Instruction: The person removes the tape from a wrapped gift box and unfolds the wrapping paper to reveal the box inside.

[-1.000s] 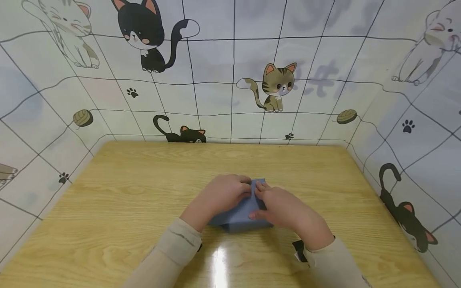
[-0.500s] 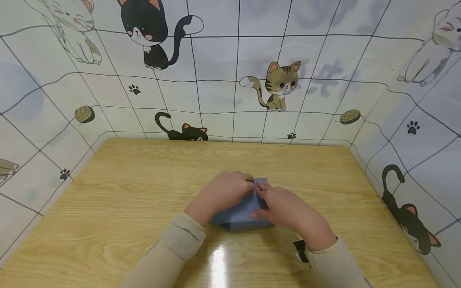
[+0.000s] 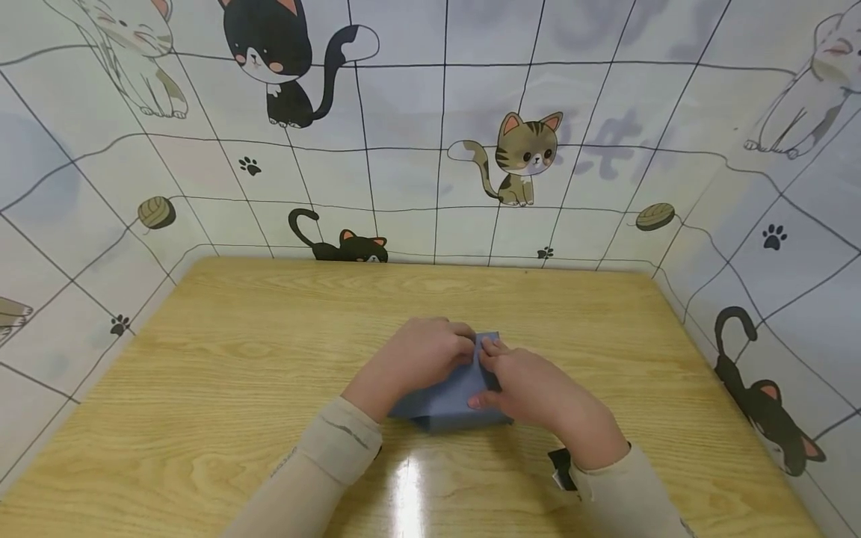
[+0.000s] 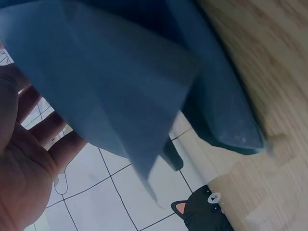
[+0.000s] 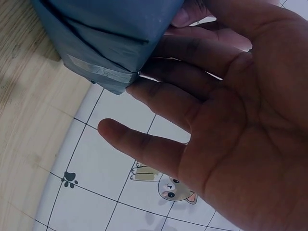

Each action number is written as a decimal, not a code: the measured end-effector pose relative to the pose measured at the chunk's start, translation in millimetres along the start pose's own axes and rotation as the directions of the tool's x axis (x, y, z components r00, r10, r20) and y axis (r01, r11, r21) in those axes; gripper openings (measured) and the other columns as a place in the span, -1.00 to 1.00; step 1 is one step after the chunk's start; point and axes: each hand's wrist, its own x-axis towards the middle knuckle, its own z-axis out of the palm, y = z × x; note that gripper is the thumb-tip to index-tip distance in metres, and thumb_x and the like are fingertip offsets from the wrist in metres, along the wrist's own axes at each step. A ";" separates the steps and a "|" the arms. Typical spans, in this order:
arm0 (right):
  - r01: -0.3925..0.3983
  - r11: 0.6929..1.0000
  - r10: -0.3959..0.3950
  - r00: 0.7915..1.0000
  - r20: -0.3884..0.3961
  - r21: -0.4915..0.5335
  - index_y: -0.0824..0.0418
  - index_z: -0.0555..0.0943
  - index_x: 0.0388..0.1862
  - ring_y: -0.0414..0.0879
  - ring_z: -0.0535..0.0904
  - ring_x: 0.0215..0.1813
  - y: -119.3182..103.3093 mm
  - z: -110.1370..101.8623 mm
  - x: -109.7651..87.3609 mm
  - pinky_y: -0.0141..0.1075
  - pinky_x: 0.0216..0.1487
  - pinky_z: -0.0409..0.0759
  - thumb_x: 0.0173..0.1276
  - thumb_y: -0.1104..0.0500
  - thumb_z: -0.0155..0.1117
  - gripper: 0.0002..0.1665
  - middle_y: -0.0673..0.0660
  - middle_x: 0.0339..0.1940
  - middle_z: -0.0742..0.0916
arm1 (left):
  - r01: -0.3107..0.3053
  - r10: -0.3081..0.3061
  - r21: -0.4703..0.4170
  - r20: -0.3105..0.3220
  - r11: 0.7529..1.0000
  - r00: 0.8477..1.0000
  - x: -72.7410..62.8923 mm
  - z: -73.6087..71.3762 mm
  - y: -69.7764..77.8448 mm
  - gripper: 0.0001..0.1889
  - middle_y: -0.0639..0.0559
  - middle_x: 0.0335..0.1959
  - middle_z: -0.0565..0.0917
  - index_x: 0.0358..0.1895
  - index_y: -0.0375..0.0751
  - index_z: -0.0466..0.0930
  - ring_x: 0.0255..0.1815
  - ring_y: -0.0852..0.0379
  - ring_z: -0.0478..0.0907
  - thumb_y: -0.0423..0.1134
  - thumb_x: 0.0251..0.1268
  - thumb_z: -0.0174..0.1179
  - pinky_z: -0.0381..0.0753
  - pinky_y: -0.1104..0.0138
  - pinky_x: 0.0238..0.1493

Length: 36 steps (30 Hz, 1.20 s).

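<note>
A package in blue wrapping paper (image 3: 451, 400) lies on the table, a strip of clear tape (image 5: 98, 71) on one end. My left hand (image 3: 427, 357) bends its fingers over the upper part of the paper and grips it there. A loose pointed flap of paper (image 4: 130, 91) hangs beside that hand in the left wrist view. From the other side, my right hand (image 3: 528, 385) presses the package with fairly straight fingers, its thumb spread on the near face. Its little finger (image 5: 139, 144) stands off the package. The left thumb is hidden.
The wooden table (image 3: 269, 336) runs back to a wall covering (image 3: 403, 179) printed with cats and grid lines, which also rises at both sides. A small black-and-white piece (image 3: 563, 469) shows beside the right wrist.
The head view has shifted slightly. Both hands keep nearly the same places on the blue package, and its paper looks unchanged.
</note>
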 end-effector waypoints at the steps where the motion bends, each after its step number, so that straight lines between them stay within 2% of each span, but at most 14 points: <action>1: -0.003 1.000 0.003 1.000 -0.001 -0.002 0.38 0.31 0.63 0.32 0.33 0.66 0.1 0.2 0.2 0.13 0.50 0.51 0.46 -0.15 0.44 0.00 0.40 0.71 0.27 | 0.002 -0.003 -0.010 -0.006 1.000 1.000 -0.4 0.3 -0.2 -0.84 0.20 0.24 0.76 -0.02 0.12 0.86 0.06 0.17 0.78 -0.12 0.57 0.29 0.79 0.26 0.00; 9: -0.007 1.000 0.007 1.000 0.001 -0.008 0.41 0.32 0.62 0.32 0.31 0.67 0.0 0.7 0.9 0.13 0.52 0.50 0.46 -0.14 0.43 -0.01 0.41 0.71 0.27 | 0.012 -0.013 -0.029 -0.036 1.000 0.999 0.1 0.6 0.0 -0.83 0.20 0.25 0.77 -0.09 0.08 0.86 0.07 0.17 0.80 -0.15 0.61 0.24 0.81 0.25 -0.06; 17: -0.010 1.000 0.010 1.000 0.008 0.001 0.39 0.30 0.63 0.31 0.28 0.68 1.3 2.2 1.6 0.13 0.53 0.48 0.46 -0.14 0.44 0.00 0.39 0.72 0.26 | 0.053 -0.052 -0.074 0.017 0.996 0.999 0.7 2.3 -1.8 -0.83 0.22 0.28 0.76 -0.01 0.10 0.86 0.12 0.19 0.79 -0.14 0.59 0.27 0.80 0.25 0.05; 20: -0.008 1.000 0.008 1.000 0.007 -0.005 0.40 0.31 0.63 0.31 0.28 0.69 1.3 1.2 1.5 0.14 0.54 0.47 0.46 -0.14 0.44 0.00 0.40 0.72 0.26 | 0.060 -0.059 -0.089 0.015 0.994 0.998 0.6 3.7 -2.9 -0.84 0.22 0.28 0.76 0.00 0.12 0.87 0.15 0.19 0.78 -0.12 0.56 0.30 0.79 0.24 0.08; 28: -0.001 1.000 0.001 1.000 -0.005 -0.009 0.41 0.33 0.62 0.32 0.25 0.70 -0.7 -1.0 -0.4 0.16 0.56 0.44 0.47 -0.14 0.43 -0.02 0.40 0.71 0.28 | 0.060 -0.058 -0.066 0.026 0.996 0.998 2.1 1.1 -1.5 -0.81 0.22 0.28 0.76 0.04 0.12 0.86 0.19 0.18 0.77 -0.10 0.59 0.27 0.79 0.23 0.09; 36: -0.009 1.000 0.009 1.000 0.003 -0.010 0.40 0.30 0.63 0.31 0.24 0.70 -0.2 0.0 1.0 0.16 0.57 0.43 0.47 -0.15 0.42 0.00 0.39 0.72 0.26 | 0.062 -0.062 -0.072 -0.006 0.996 0.998 1.6 2.6 -1.8 -0.85 0.25 0.22 0.79 -0.03 0.13 0.87 0.08 0.16 0.80 -0.13 0.56 0.30 0.80 0.22 -0.03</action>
